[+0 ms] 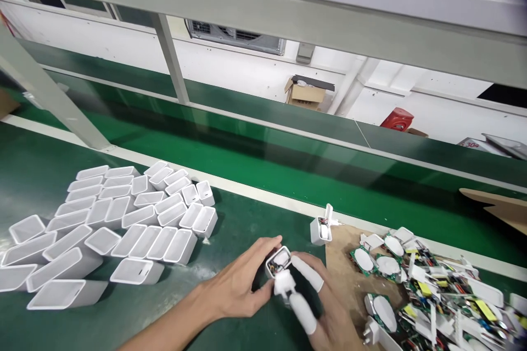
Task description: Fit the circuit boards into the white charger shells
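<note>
Toward the near edge of the green surface [247, 214], the left hand [236, 288] is grasping a white housing [272, 255] whose open mouth is showing wiring and parts, so this one is looking filled but not yet closed. A white plug piece [284, 282] is sitting at that mouth, and the right hand [331, 301] is touching it with a covered thumb; whether its fingers are gripping, I cannot tell. By the far edge, a second housing [319, 232] is standing with parts inside and a lid piece [329, 213] sticking up, apparently unfinished too. Toward the left edge, many open housings [148, 241] are standing with no boards showing, while circuit boards and loose parts [436, 290] are lying heaped on cardboard [346, 285] toward the right edge, so most of the work is seemingly remaining.
</note>
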Available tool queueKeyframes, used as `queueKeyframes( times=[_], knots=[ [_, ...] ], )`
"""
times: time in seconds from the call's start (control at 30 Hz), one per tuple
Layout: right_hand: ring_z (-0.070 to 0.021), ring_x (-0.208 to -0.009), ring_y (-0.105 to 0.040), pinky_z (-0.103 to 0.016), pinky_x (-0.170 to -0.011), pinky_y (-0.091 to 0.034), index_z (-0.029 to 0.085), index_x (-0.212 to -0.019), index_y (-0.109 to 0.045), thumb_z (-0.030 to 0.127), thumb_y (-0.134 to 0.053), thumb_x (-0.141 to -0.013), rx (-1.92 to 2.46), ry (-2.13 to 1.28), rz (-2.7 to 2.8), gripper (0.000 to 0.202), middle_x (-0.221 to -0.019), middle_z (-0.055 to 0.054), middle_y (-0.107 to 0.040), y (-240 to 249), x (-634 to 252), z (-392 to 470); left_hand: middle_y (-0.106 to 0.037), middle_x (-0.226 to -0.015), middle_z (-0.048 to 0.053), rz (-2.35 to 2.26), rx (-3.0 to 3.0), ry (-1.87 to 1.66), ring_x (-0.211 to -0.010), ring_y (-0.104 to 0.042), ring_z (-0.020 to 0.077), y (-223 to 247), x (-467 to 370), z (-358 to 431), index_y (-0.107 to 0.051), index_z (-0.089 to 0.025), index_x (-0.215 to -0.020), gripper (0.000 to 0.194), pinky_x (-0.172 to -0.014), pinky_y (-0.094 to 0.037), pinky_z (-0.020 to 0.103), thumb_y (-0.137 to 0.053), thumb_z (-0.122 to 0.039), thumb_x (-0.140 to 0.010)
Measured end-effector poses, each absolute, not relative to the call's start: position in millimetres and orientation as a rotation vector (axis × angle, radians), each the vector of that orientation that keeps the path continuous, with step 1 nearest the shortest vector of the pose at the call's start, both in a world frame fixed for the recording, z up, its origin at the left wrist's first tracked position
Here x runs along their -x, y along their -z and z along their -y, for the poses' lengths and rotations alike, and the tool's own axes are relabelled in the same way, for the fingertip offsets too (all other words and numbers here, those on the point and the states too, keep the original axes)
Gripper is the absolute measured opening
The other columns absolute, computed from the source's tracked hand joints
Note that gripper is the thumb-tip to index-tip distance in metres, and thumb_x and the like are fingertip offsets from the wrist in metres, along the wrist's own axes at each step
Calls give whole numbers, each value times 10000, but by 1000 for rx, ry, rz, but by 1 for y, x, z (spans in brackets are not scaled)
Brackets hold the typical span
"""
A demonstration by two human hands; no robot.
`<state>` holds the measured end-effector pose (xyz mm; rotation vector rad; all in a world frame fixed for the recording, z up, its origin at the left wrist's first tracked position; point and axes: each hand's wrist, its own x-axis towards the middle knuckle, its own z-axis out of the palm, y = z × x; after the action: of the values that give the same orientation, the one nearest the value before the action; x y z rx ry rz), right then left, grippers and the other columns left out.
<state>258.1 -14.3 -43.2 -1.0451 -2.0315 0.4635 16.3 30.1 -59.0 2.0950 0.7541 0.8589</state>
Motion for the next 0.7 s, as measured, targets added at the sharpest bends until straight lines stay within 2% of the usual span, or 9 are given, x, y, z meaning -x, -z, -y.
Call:
queueKeyframes(
  times=[0.1, 0.23, 0.37, 0.47, 0.6, 0.7],
  knots=[
    [-249, -1401, -603, -406, -1153, -552, 276, -1522, -517, 144, -476, -1068, 1133, -476, 1996, 474, -1547, -113, -566, 52, -257, 13, -587, -1490, 112, -825, -2035, -825, -1330, -623, 271, 62, -12, -29, -136, -335, -1688, 877, -1148, -522, 466, -569, -108, -959],
    [-281, -1465, -547, -454, -1180, -524, 295, -1556, -491, 129, -519, -1048, 1082, -409, 2103, 536, -1596, -124, -521, 61, -249, 4, -586, -1548, 93, -949, -1865, -815, -1401, -600, 299, 66, -9, -32, -265, -357, -1661, 806, -1188, -488, 490, -673, -243, -975],
    [-255, -1206, -726, -382, -1016, -641, 300, -1521, -548, 142, -559, -1044, 1049, -369, 2136, 502, -1365, -126, -665, 58, -241, -4, -664, -1473, 97, -1026, -1690, -858, -1326, -662, 282, 62, -10, -37, -359, -322, -1628, 592, -1153, -514, 483, -555, -372, -1071],
    [-258, -1132, -753, -362, -942, -669, 270, -1513, -561, 125, -529, -1045, 1016, -336, 2154, 491, -1349, -138, -682, 59, -237, -5, -674, -1475, 107, -1040, -1655, -829, -1315, -672, 280, 58, -10, -37, -284, -321, -1659, 620, -1158, -501, 508, -513, -435, -1095],
    [-264, -1184, -734, -360, -940, -669, 237, -1505, -543, 48, -481, -1001, 973, -262, 2101, 542, -1367, -153, -672, 62, -237, 0, -580, -1588, 126, -987, -1684, -851, -1449, -572, 291, 60, -8, -34, -71, -364, -1700, 830, -1228, -415, 540, -594, -473, -1065],
    [-271, -1241, -701, -372, -977, -656, 224, -1464, -551, 6, -467, -934, 992, -241, 2092, 579, -1406, -157, -644, 62, -239, 4, -506, -1646, 134, -925, -1742, -924, -1491, -522, 321, 66, -8, -32, -6, -402, -1694, 975, -1221, -420, 551, -674, -560, -1001]
  ],
)
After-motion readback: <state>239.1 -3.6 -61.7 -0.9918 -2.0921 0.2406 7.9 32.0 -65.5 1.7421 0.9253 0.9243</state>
